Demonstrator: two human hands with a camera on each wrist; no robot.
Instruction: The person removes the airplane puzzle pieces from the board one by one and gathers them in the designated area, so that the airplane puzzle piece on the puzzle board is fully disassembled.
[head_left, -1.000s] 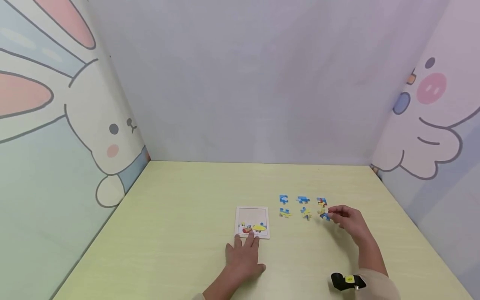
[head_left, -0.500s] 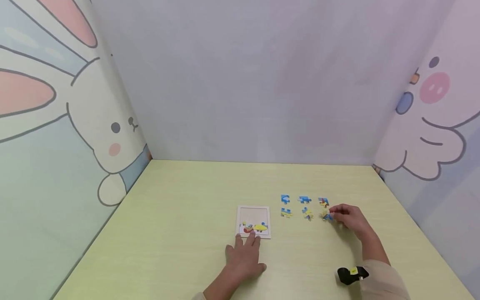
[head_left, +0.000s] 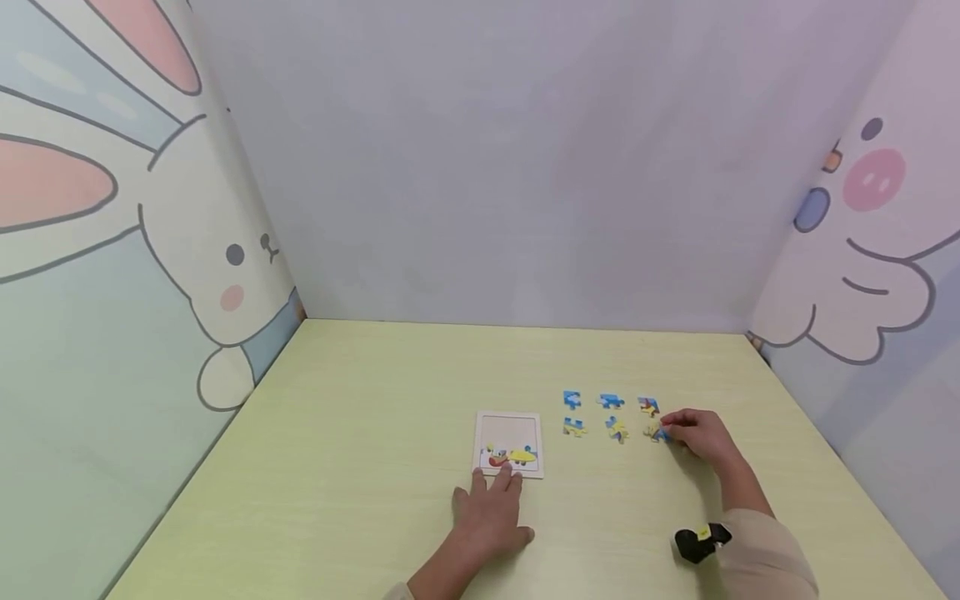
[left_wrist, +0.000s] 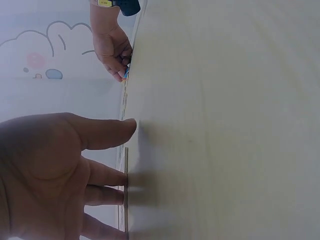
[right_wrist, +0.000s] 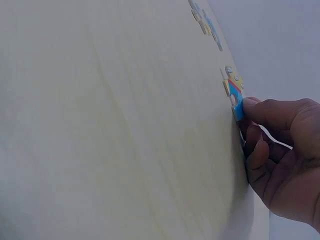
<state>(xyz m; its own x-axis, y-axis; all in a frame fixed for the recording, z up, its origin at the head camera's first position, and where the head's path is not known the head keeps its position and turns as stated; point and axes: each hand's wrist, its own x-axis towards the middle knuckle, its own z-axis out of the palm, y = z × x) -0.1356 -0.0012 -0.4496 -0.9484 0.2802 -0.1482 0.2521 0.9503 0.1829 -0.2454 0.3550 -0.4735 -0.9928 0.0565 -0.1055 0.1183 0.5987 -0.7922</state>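
My right hand (head_left: 701, 435) pinches a jigsaw piece (right_wrist: 235, 95) between thumb and fingers, low over the table at the right end of the nearer row. That piece is yellow and blue with a red stripe; in the head view the fingers partly cover it. My left hand (head_left: 491, 515) lies with fingers spread, and its fingertips rest on the near edge of a pale puzzle tray (head_left: 481, 425). Inside the tray, a strip of fitted pieces (head_left: 521, 457) in yellow, red and white lines the near side, while the bare base shows beyond.
Several loose blue and yellow jigsaw pieces (head_left: 611, 401) lie in two rows right of the tray. The pale yellow table (head_left: 360, 417) ends at a grey back wall (head_left: 480, 208) and cartoon-printed side walls. A black device (head_left: 699, 544) is at my right wrist.
The piece in my right hand has turned slightly, near its spot at the end of the row. My left hand stays on the tray edge. The head view has shifted a little.
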